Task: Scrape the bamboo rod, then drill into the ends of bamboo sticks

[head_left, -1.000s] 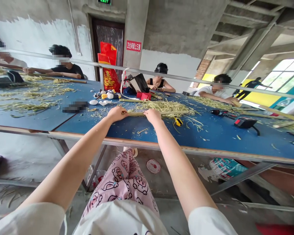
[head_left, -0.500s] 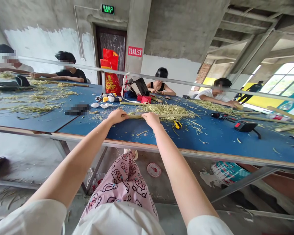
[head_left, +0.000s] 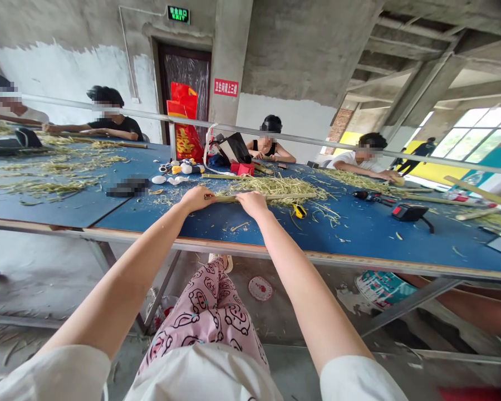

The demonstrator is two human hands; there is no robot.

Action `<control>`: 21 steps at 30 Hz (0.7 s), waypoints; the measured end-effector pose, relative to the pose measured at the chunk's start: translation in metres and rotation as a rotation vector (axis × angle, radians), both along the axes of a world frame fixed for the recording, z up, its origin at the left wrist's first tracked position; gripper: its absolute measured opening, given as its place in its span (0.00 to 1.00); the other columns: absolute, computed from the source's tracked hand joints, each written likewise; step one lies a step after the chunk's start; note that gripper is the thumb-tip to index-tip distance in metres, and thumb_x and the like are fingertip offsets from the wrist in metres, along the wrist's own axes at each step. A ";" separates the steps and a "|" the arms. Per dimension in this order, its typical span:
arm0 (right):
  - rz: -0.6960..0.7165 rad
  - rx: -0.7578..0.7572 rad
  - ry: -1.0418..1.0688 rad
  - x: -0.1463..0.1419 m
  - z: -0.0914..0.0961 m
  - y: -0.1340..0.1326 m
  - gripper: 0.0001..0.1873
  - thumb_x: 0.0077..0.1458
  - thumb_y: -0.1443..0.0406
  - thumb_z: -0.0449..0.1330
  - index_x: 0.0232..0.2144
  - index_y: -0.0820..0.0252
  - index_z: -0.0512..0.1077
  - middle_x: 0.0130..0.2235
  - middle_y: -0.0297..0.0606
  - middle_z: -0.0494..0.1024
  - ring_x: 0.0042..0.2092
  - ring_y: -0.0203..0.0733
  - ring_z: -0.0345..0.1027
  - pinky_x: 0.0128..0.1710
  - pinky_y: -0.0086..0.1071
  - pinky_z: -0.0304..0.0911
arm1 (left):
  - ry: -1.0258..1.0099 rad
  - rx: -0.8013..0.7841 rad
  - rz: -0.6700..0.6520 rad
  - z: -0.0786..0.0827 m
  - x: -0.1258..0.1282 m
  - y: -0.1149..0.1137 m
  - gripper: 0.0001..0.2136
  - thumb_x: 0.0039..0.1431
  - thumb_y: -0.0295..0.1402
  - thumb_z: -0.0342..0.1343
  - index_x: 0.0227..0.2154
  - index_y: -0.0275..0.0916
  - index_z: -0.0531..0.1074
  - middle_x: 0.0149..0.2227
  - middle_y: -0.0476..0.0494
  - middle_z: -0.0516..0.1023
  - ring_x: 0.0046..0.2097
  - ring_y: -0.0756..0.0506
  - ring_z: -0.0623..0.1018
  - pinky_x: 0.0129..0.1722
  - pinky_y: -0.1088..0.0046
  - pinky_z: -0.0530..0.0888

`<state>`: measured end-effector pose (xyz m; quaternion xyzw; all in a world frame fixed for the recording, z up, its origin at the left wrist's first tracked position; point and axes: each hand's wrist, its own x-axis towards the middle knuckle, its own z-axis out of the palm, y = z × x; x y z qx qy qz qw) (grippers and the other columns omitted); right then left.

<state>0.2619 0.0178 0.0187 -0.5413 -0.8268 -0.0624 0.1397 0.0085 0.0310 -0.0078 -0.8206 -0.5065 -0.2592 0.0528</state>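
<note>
Blue tabletop (head_left: 300, 236) is carrying shavings (head_left: 286, 185); left hand (head_left: 196, 199) and right hand (head_left: 253, 204) are clamping fingers on a stick (head_left: 291, 196), ideally evenly.

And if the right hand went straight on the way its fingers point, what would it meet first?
Most likely the left hand, on the same stick, though depth is unclear.

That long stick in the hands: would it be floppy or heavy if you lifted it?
The stick is probably stiff, since it looks straight beyond the right hand. It's likely light for its length, being so thin.
</note>
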 end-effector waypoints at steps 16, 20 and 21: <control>-0.111 -0.010 -0.010 -0.008 0.001 -0.003 0.19 0.66 0.57 0.61 0.56 0.58 0.72 0.57 0.44 0.75 0.52 0.47 0.73 0.50 0.47 0.72 | -0.012 0.011 -0.001 -0.002 0.000 0.001 0.20 0.61 0.51 0.54 0.42 0.44 0.84 0.41 0.42 0.84 0.43 0.40 0.80 0.44 0.68 0.75; 0.083 -0.001 0.000 -0.025 0.000 -0.010 0.18 0.67 0.57 0.60 0.56 0.56 0.72 0.58 0.44 0.74 0.52 0.47 0.73 0.51 0.47 0.72 | -0.012 0.009 -0.008 -0.001 0.001 -0.001 0.21 0.63 0.51 0.52 0.41 0.43 0.84 0.39 0.41 0.84 0.41 0.41 0.80 0.41 0.69 0.74; 0.093 0.000 0.004 -0.026 0.000 -0.009 0.18 0.67 0.57 0.60 0.56 0.56 0.72 0.58 0.44 0.74 0.52 0.46 0.73 0.51 0.47 0.72 | -0.009 0.008 -0.010 0.000 0.002 -0.002 0.21 0.63 0.51 0.52 0.41 0.42 0.84 0.39 0.41 0.84 0.41 0.41 0.80 0.41 0.69 0.74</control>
